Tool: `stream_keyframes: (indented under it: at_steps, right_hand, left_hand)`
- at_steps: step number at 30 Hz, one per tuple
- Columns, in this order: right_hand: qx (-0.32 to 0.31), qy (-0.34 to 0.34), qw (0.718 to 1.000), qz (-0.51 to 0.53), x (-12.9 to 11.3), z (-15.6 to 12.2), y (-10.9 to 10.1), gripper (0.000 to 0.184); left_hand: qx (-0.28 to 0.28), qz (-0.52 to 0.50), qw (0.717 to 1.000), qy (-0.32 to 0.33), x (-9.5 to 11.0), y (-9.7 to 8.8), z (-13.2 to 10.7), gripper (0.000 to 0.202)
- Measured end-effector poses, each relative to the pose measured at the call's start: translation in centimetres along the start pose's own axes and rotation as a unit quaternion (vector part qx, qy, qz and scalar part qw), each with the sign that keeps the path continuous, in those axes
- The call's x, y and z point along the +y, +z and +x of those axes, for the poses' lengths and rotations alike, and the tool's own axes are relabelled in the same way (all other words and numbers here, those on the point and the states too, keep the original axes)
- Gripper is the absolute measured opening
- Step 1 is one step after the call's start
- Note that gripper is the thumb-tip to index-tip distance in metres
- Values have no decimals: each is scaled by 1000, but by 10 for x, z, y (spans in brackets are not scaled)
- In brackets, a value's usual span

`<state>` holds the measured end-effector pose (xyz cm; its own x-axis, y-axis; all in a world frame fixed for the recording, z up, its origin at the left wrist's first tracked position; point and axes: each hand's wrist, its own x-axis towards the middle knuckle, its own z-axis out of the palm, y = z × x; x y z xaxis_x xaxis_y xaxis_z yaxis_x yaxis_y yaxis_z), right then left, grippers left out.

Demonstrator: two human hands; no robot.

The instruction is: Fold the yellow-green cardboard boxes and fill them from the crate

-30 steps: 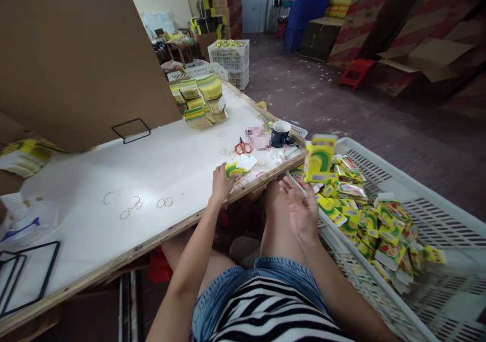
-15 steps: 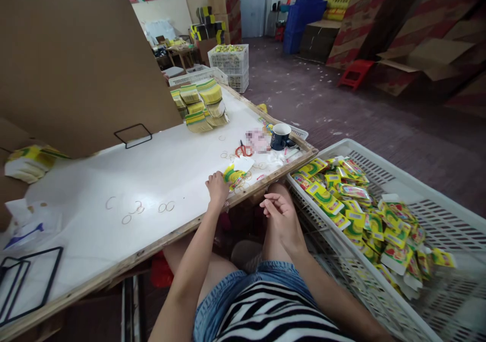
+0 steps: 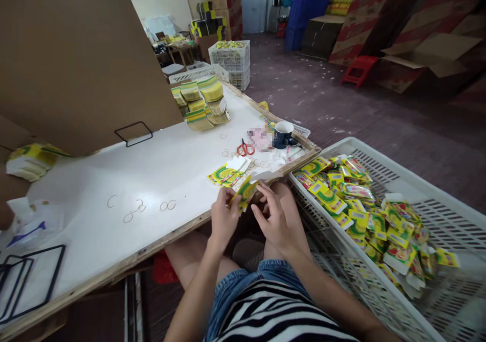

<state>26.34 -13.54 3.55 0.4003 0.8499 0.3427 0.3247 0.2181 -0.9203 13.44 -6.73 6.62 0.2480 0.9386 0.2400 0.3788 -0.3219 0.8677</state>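
Over the table's near edge, my left hand [image 3: 224, 214] is closed on a yellow-and-green cardboard packet [image 3: 247, 192], holding it tilted up. My right hand [image 3: 276, 215] is at the packet's right end, its thumb and index finger apart. The index fingertip is close to or touching the end flap; I cannot tell which. Just beyond, a few more flat yellow packets [image 3: 224, 174] with white flaps lie on the white tabletop [image 3: 94, 240].
Red-handled scissors [image 3: 245, 148], a dark mug [image 3: 283, 135] and loose rubber bands [image 3: 167, 205] lie on the table. Bundled packets [image 3: 205, 104] are stacked farther back. At my right stands a white plastic crate [image 3: 442, 215] holding many filled packets. A large cardboard sheet [image 3: 83, 63] rises at left.
My left hand has picked up a packet from the small pile and brought it toward me. My right hand has moved left and up to the packet's end, its fingers spreading.
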Motion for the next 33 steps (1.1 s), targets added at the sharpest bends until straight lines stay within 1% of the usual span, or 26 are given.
stream_keyframes:
  at_steps: [1,3,6,8,10,12,15,17,18,21,23,25,27,28,30,32,33]
  right_hand:
    - [-12,-3,1000,-2,0,-1,2,45]
    - [-30,9,999,5,0,-3,4,44]
    - [-15,18,1000,2,-2,-6,3,46]
    - [-15,9,1000,1,-4,-8,2,48]
    - [-31,10,999,15,-6,-9,0,44]
    - [-44,25,998,45,-6,-10,-1,39]
    - [-20,35,997,60,-8,-11,-2,38]
    - [0,25,999,41,-11,-10,-3,41]
    - [0,18,999,33,-11,-10,-4,43]
    - [-30,19,999,36,-11,-7,-7,41]
    - [-28,36,998,52,-8,-6,-7,37]
    - [-7,54,996,72,-5,-7,-7,32]
    - [6,57,994,92,-3,-10,-6,29]
    - [7,54,994,99,-2,-11,-5,28]
    - [2,48,993,111,-2,-14,-3,28]
    - [-3,42,992,120,-2,-15,-2,27]
    - [-2,38,992,124,-2,-15,-2,26]
  left_hand:
    - [-18,-32,999,-3,5,1,-10,6]
    - [-35,-63,997,-13,12,2,-24,8]
    - [-48,-73,996,-24,15,1,-33,9]
    - [-56,-75,995,-24,16,0,-34,10]
    - [-56,-77,995,-20,16,0,-34,10]
    - [-55,-82,995,-16,17,1,-34,10]
    - [-61,-97,993,-17,18,2,-35,11]
    - [-59,-109,992,-21,18,3,-37,11]
    - [-55,-114,992,-22,19,3,-38,12]
    - [-54,-125,990,-22,20,2,-40,13]
    - [-70,-130,989,-29,22,2,-42,16]
    - [-109,-146,982,-45,23,1,-42,20]
    - [-173,-198,962,-67,22,1,-40,25]
    - [-207,-239,945,-85,21,1,-40,30]
    - [-258,-330,898,-138,19,4,-39,41]
    - [-274,-400,851,-200,16,8,-40,48]
    - [-276,-425,832,-225,15,10,-41,50]
